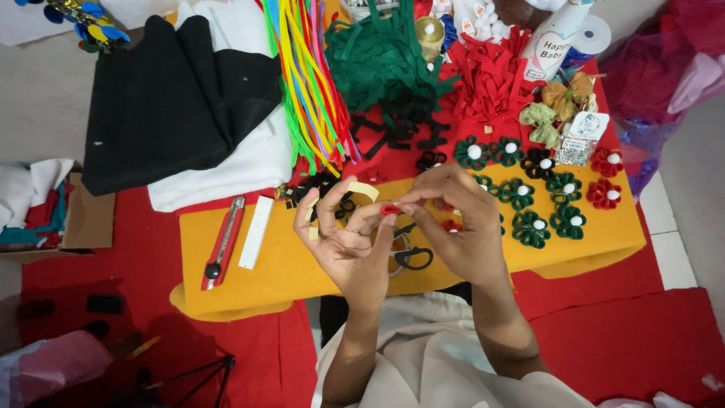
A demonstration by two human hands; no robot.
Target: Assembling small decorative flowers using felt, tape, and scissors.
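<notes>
While both hands meet above the middle of the frame, an orange felt mat spreads across the red cloth that covers the floor. At upper left lies a folded black fabric on a white sheet, and beside it a bundle of bright pipe cleaners runs from the top edge down toward the centre. Two heaps of cut felt strips sit at upper centre, one green and one red.

Right of centre, finished felt flowers with white bead centres are laid out on the mat: about seven green, two red at the right end and one black can be counted, though the hands hide others. At lower left of the mat rest one red utility knife and one white bar, both lying nearly upright in the frame. One pair of black-handled scissors shows under the hands.

The left hand and right hand pinch narrowly, thumb and forefinger tips closed from either side on a small red felt piece, just above the frame's centre. Its long axis runs left to right; the other fingers of the left hand fan open.
</notes>
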